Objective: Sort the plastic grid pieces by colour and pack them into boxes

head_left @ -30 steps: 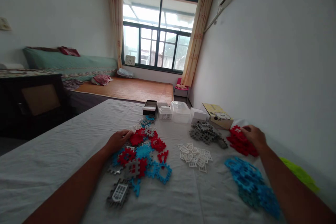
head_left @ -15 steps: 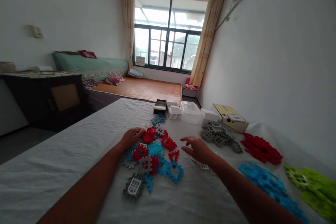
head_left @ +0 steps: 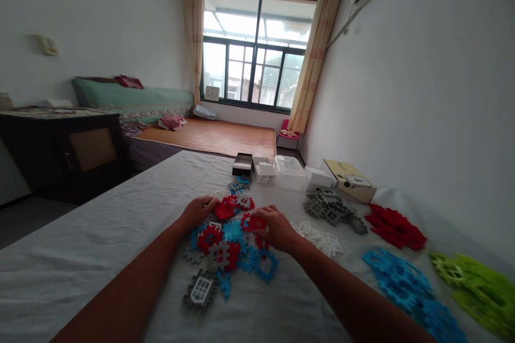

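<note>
A mixed heap of red, blue, grey and white plastic interlocking tiles (head_left: pixel 227 238) lies on the white sheet in front of me. My left hand (head_left: pixel 198 210) rests on the heap's left side, fingers curled against a red tile (head_left: pixel 223 209). My right hand (head_left: pixel 276 228) is on the heap's right side, fingers closed on another red tile (head_left: pixel 252 222). To the right lie sorted piles: white tiles (head_left: pixel 322 240), grey tiles (head_left: pixel 332 208), red tiles (head_left: pixel 394 228), blue tiles (head_left: pixel 406 286) and green tiles (head_left: pixel 478 292).
Small boxes and a clear plastic tub (head_left: pixel 288 171) stand at the far edge of the sheet-covered surface (head_left: pixel 100 246), with a cardboard box (head_left: pixel 351 180) beside them. A white wall runs along the right. A dark cabinet (head_left: pixel 60 150) and a bed are at the left.
My right hand left the sorted red pile, swung left across the white tiles and now grips a red tile in the mixed heap. My left hand has stayed on the heap.
</note>
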Demonstrator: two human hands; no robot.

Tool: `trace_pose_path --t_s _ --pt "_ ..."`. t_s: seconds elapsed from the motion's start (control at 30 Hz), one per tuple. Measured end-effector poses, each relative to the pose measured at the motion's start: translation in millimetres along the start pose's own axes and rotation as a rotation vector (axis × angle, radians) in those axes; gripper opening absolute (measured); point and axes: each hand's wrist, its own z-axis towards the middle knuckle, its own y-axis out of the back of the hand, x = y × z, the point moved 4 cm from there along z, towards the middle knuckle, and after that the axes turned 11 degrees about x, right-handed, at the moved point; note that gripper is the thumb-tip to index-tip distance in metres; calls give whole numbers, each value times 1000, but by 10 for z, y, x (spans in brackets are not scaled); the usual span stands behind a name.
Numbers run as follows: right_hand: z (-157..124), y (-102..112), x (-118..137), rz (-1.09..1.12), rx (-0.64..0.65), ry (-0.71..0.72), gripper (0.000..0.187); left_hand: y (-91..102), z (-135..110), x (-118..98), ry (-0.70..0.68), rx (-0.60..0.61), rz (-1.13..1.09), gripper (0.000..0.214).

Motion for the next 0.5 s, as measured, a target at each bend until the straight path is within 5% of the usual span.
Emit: trace_pose_path --t_s 0.13,0.23,0.4,0.5 --pt "-369 318 -269 -40 -67 -68 43 8 13 28 -9 -1 -12 45" --pt "-858 811 -889 -127 -167 -224 39 12 21 45 -6 3 -13 46" --pt "-2064 1692 -2225 -461 -302 -895 37 19 31 44 12 -18 12 47" --pt "-2537 1948 -2679 -521 -305 -1151 41 17 35 42 16 -26 20 47"
